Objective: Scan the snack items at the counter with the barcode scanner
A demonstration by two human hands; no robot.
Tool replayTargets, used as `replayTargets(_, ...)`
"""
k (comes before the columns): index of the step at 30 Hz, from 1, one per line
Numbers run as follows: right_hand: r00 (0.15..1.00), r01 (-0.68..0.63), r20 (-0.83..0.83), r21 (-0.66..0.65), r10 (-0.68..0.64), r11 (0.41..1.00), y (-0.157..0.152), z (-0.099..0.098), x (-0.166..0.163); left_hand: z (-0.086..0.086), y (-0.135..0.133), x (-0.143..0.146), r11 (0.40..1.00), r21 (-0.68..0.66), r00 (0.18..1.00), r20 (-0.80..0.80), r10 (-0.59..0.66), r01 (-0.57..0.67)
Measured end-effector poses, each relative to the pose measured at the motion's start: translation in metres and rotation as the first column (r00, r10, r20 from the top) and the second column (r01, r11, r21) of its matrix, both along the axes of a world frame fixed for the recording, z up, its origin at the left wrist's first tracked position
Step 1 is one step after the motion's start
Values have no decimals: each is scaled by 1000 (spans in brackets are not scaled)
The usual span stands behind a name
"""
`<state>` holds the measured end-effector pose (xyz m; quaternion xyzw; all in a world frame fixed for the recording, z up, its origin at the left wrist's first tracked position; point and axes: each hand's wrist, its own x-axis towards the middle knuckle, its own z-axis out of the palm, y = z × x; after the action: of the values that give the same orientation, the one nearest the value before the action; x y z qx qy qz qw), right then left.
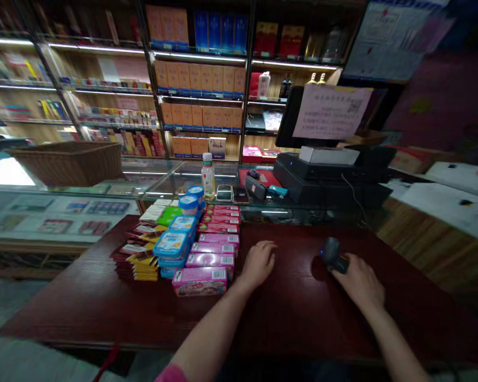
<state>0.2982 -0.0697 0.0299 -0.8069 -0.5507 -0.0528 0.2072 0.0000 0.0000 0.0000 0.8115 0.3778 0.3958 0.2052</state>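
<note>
Head view. The left hand (258,262) lies palm down on the dark red table (287,318). Its fingers are loosely curled and slightly spread, and it holds nothing. It rests just beside the near end of a row of pink boxes (209,260) but appears not to touch them.

The right hand (360,284) is closed around the grip of a dark handheld scanner (332,254). The scanner stands on the table to the right of the left hand and apart from it, with its head pointing away from the person. A small blue light shows on the left side of the head.

The goods lie in rows at the left of the table:
- The pink boxes run away from the person in stacked rows, with red boxes (222,213) beyond them.
- Blue tubs (171,245) lie to the left of the pink boxes.
- Yellow and brown bars (141,261) lie to the left of the tubs.
- Green packs (169,216) and white packs (153,212) lie at the far end.

Behind the table runs a glass counter (59,215). On it are a small bottle (207,178) with a green cap, two phones (231,193) lying flat, and, further left, a wicker basket (69,162). To the right stands a black till (330,178), and a pink paper notice (331,111) hangs over its screen. Lit shelves (201,79) of boxed goods fill the back wall; the print on them is too blurred to read.
</note>
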Motion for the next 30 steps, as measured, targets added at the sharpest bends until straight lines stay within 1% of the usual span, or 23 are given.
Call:
replayTargets(2,997,-31,-64,108,38,994,22,11,-27,0,2,-1,996,-32,996,23,89,-88)
replayTargets(3,990,-41,-128,192,67,980,33,17,-41,0,4,-2,991,-51,992,33,125,-123)
replayTargets(5,940,0,-315,387,133,922,55,32,-70,0,6,-3,980,-95,982,52,181,-176)
replayTargets(6,888,32,-418,473,192,881,65,41,-84,1,6,-4,974,-120,978,59,199,-191)
replayTargets(7,812,67,-516,547,273,835,76,49,-99,2,7,-4,970,-144,976,68,209,-198)
replayTargets(8,700,81,-602,600,383,796,85,56,-112,3,7,-5,966,-166,974,78,214,-200)
replayTargets(9,555,58,-661,636,504,770,93,61,-125,5,6,-5,963,-183,972,87,218,-200)
replayTargets(10,405,49,-696,664,593,746,99,63,-136,6,6,-5,960,-196,971,94,220,-199)
replayTargets(11,275,59,-719,676,639,735,104,63,-145,8,6,-5,958,-206,970,96,221,-198)
replayTargets(12,162,55,-737,671,656,740,108,59,-152,9,5,-5,956,-213,970,94,223,-199)
replayTargets(13,76,48,-754,656,652,753,110,54,-156,10,5,-5,954,-220,970,90,226,-202)
replayTargets(14,15,41,-773,634,634,772,112,46,-159,11,5,-4,951,-228,969,82,233,-209)
replayTargets(15,-20,37,-790,612,613,790,113,38,-159,12,5,-4,947,-236,967,73,242,-219)
replayTargets(16,-38,50,-800,597,599,801,114,29,-158,12,6,-3,941,-247,966,62,252,-230)
replayTargets(18,-89,115,-793,593,602,797,115,16,-149,11,8,-1,933,-264,963,38,265,-247)
replayTargets(19,-131,143,-782,593,609,792,116,12,-144,11,9,0,931,-267,963,25,267,-251)
replayTargets(20,-192,157,-769,590,610,792,116,10,-138,10,9,0,930,-266,964,10,264,-252)
replayTargets(22,-354,146,-741,560,571,816,117,7,-126,11,9,1,935,-256,968,-22,250,-247)
replayTargets(24,-514,107,-713,498,477,861,118,6,-117,12,9,1,940,-246,971,-46,234,-238)
replayTargets(25,-573,94,-701,459,425,884,118,6,-115,12,8,1,941,-243,972,-52,228,-234)
replayTargets(27,-637,84,-688,387,348,918,119,4,-113,13,8,0,943,-240,973,-55,226,-232)
replayTargets(28,-645,80,-692,359,323,930,120,3,-114,13,8,0,942,-241,973,-57,225,-232)
replayTargets(30,-622,56,-731,313,278,948,120,0,-118,12,8,-1,942,-243,973,-70,220,-230)
